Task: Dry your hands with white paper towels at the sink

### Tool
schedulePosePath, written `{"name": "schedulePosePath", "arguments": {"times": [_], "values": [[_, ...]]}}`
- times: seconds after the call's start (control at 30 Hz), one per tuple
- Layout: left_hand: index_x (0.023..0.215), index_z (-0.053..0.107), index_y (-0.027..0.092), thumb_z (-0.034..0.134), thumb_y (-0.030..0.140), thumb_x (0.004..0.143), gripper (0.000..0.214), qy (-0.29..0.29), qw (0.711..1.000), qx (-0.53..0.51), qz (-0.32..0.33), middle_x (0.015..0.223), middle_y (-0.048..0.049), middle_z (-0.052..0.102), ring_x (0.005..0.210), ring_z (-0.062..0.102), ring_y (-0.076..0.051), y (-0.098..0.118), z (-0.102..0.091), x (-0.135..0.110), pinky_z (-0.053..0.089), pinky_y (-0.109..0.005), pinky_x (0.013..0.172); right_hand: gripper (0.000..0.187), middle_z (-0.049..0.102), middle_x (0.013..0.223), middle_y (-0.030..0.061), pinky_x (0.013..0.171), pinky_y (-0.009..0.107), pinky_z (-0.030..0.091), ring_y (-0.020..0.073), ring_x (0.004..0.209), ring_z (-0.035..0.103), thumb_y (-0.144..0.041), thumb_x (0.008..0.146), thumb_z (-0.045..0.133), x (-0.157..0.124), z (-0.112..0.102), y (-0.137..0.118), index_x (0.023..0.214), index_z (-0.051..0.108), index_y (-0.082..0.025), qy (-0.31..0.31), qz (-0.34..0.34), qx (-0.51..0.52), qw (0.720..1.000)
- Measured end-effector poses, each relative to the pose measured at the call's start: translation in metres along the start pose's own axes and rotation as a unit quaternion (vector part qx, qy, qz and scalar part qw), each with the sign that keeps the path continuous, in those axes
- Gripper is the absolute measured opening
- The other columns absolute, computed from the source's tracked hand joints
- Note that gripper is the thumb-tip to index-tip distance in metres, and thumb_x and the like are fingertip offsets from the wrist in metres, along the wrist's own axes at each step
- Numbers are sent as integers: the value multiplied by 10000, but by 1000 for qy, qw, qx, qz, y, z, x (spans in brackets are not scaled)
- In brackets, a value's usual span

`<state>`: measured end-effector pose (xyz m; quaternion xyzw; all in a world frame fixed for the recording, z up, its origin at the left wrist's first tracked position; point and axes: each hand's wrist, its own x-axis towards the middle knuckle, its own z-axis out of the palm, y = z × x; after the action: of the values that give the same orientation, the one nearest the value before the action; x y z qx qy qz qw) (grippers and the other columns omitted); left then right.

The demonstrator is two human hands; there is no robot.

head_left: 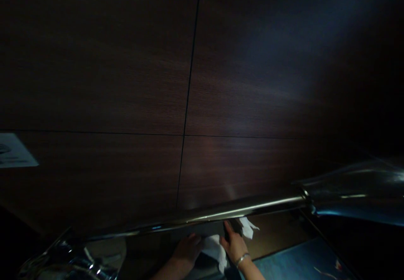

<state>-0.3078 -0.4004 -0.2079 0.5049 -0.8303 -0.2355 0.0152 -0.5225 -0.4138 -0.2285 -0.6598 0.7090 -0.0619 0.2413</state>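
Observation:
Low in the view, under a shiny metal rail (246, 208), my two hands are close together. A crumpled white tissue (215, 248) lies between them, its lower end hanging down. My left hand (188, 246) has its fingers curled against the tissue's left side. At the tissue's right edge is the thumb of my right hand (235, 246), which wears a bracelet (242, 258) at the wrist. Its forefinger points up toward the rail. A second white piece of tissue (248, 228) sticks out just right of that hand. Dimness hides much of the fingers.
A dark wood-look panel wall (142, 82) with thin seams fills most of the view. A white sign (17, 150) is on it at the left. Chrome fittings (91, 267) stand lower left. A wide glossy tube-like part (356, 191) and a blue patterned surface (293, 263) lie at the right.

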Motion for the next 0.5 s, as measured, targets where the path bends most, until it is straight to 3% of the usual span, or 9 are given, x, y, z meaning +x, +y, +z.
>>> {"name": "schedulePosePath", "arguments": {"times": [0.1,0.17,0.27,0.4,0.5], "values": [[1113,602,202,394,128,885,318,-17,999,16,23,1244,-62,565,1159,513,-261,2,-5,-4,445,-423,975,610,643,1024,184,878,498,443,365,1000,586,-323,839,441,0,0,-1,1396,324,-103,-1,17,-3,1000],[1109,599,204,385,137,890,314,-13,1000,2,24,1232,-55,576,1164,512,-250,2,-4,-2,451,-408,975,596,639,1030,191,891,487,438,361,1011,581,-311,836,445,0,-1,-3,1379,352,-84,1,17,-5,1000],[1147,575,190,344,156,903,338,4,999,-29,16,1219,-63,588,1112,556,-220,-2,10,3,477,-364,951,582,629,1047,206,903,471,432,361,1024,574,-314,843,437,0,-1,-4,1366,373,-69,1,32,6,999],[1260,509,234,318,130,893,426,22,999,-7,49,1304,-60,526,1179,503,-257,-9,30,-3,425,-442,1000,589,630,1021,230,881,517,421,402,1008,570,-406,833,408,2,2,-3,1325,442,-84,6,61,35,997],[1226,545,239,317,97,875,442,48,999,-4,20,1240,-57,577,1133,531,-260,-6,14,-10,429,-454,971,677,616,1049,249,923,559,386,416,1057,542,-512,817,321,5,1,6,1303,466,-63,0,46,105,993]]}}
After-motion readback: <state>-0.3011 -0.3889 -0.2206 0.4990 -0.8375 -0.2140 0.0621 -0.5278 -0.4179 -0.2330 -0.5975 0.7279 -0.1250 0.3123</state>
